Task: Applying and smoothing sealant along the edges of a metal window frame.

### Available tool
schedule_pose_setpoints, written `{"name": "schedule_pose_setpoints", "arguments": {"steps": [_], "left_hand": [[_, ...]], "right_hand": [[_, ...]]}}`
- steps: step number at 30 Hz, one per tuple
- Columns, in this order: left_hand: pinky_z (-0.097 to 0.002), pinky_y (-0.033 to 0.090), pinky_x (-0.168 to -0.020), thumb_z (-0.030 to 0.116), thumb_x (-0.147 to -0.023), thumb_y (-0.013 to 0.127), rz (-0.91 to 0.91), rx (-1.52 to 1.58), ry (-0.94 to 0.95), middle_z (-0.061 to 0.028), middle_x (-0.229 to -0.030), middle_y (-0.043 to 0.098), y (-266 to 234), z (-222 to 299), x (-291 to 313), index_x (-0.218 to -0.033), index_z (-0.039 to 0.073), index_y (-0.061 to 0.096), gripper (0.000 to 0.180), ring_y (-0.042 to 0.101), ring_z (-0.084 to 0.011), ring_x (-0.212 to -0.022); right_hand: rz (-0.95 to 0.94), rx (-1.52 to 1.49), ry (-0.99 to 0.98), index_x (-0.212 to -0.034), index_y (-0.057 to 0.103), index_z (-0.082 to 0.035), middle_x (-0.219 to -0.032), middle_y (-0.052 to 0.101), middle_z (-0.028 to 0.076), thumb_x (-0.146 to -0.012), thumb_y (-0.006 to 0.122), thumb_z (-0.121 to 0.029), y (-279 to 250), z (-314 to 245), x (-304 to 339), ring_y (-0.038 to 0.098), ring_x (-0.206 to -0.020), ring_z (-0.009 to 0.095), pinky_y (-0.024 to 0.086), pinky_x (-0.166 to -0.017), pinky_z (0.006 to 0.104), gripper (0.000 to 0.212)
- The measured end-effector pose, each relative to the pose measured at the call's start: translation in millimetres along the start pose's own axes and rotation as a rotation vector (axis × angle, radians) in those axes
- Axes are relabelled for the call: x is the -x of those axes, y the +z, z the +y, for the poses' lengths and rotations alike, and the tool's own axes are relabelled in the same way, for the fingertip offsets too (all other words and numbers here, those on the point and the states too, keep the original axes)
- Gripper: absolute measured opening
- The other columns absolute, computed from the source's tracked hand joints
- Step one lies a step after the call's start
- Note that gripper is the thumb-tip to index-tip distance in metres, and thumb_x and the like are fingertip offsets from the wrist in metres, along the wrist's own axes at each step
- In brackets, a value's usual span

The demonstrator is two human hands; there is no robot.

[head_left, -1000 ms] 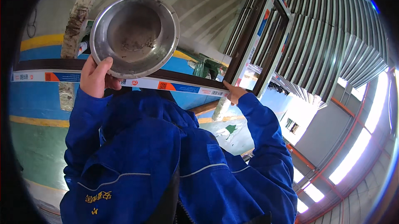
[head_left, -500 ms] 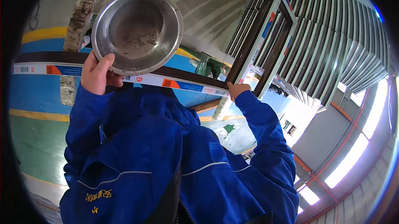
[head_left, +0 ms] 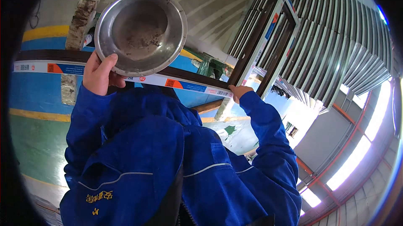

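In my left hand [head_left: 99, 75] is a round stainless steel bowl [head_left: 174, 37], its thumb over the near rim and the fingers underneath. The bowl tilts toward me, and small dark bits lie in its dull bottom. Under it runs the near bar of a dark brown frame [head_left: 189, 75], its front edge covered with a white, blue and orange printed strip. At the frame's right corner, my right hand [head_left: 242, 92] is closed on the profile, with a fingertip on the corner joint. Its other fingers are mostly hidden.
A worn, stained beam [head_left: 86, 12] passes under the frame at the left. Many dark and silver profiles [head_left: 323, 37] are stacked at the right. Beneath lies a blue and green floor with yellow lines [head_left: 40, 115].
The bowl and my left hand have shifted slightly to the right. My right hand stays at the frame's corner.
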State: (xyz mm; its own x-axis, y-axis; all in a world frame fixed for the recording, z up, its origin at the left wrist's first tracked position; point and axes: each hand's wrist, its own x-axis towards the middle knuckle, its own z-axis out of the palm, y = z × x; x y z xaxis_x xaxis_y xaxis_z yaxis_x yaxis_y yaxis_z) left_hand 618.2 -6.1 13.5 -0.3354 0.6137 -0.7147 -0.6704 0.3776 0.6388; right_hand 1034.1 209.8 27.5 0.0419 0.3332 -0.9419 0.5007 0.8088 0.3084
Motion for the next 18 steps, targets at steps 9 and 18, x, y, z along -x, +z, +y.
{"name": "schedule_pose_setpoints", "arguments": {"steps": [9, 18], "left_hand": [[-0.0229, 0.049, -0.043, 0.018, -0.089, 0.053, -0.009, -0.037, 0.016, -0.0089, -0.082, 0.063, -0.3, 0.6, -1.3, -0.116, 0.003, 0.05, 0.031, 0.06, -0.0136, -0.055], [-0.0232, 0.049, -0.043, 0.017, -0.089, 0.052, 0.004, -0.025, 0.018, -0.0092, -0.081, 0.062, 3.2, -0.6, 1.2, -0.115, 0.003, 0.05, 0.029, 0.059, -0.0137, -0.053]], "right_hand": [[0.033, -0.305, -0.101, -0.13, 0.049, -0.019, -0.089, 0.067, 0.018, -0.08, 0.047, -0.014, 13.4, 26.5, -9.1, 0.066, -0.082, 0.034, 0.052, -0.073, 0.044, 0.051], [0.089, -0.227, -0.086, -0.126, 0.052, -0.014, -0.096, 0.067, 0.017, -0.08, 0.046, -0.011, 15.1, 24.5, 4.5, 0.065, -0.089, 0.033, 0.051, -0.075, 0.0424, 0.047]]}}
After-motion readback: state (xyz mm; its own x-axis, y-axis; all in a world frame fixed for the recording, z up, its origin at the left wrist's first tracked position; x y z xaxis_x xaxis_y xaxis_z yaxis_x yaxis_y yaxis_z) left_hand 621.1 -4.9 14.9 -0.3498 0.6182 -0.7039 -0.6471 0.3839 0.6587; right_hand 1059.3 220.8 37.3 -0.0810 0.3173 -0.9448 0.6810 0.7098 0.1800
